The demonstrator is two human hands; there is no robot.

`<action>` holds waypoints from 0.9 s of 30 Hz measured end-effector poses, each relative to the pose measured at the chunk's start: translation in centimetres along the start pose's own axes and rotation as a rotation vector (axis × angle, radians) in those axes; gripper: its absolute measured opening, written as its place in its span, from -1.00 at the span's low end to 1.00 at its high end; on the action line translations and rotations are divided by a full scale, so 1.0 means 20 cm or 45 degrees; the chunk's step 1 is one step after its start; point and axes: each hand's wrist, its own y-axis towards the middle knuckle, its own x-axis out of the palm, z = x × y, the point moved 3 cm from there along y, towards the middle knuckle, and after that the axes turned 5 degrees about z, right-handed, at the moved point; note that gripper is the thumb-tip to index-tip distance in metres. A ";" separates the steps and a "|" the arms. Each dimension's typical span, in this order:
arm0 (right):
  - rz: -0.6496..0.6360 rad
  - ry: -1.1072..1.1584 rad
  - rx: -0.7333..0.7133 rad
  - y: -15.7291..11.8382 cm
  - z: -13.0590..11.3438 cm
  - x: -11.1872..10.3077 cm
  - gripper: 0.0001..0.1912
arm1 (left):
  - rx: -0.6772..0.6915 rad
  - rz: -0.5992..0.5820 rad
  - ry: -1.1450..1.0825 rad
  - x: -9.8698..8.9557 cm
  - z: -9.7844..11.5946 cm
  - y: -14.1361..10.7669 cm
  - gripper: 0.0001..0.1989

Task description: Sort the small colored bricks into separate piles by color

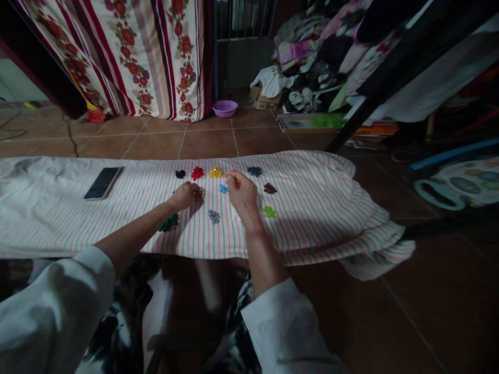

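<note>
Around one light-blue pile (223, 189) lie at least nine others — one dark-green pile (169, 223) at eight o'clock, one yellow pile (215, 172) at eleven — plus one left hand (183, 197), one right hand (244, 197), one phone (103, 183) at nine and one purple basin (225, 108) at twelve.

Left of the yellow pile (215, 172), the red pile (198, 173) and black pile (180, 174) block low passage; farther left, a hand can pass up to the phone (103, 183). Right of the yellow pile, the right hand (244, 196) and brown pile (270, 188) obstruct; farther right, the desk (323, 197) offers room.
</note>
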 end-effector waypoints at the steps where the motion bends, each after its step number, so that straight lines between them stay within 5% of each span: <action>1: 0.006 0.001 -0.001 0.00 0.00 0.00 -0.73 | 0.009 -0.012 -0.001 0.00 0.01 0.00 -0.64; 7: 0.009 -0.007 -0.022 0.00 0.00 -0.02 -0.73 | -0.101 0.033 0.050 -0.03 0.04 0.01 -0.60; 13: 0.022 -0.015 -0.010 0.00 0.00 -0.02 -0.72 | -0.086 -0.091 0.106 -0.01 0.04 0.03 -0.69; 19: 0.020 -0.014 -0.008 0.00 0.00 -0.03 -0.71 | -0.078 0.049 0.104 -0.04 0.06 0.05 -0.67; 27: 0.051 -0.008 0.018 0.01 0.00 -0.05 -0.71 | 0.360 0.039 0.001 0.04 0.29 0.14 -0.62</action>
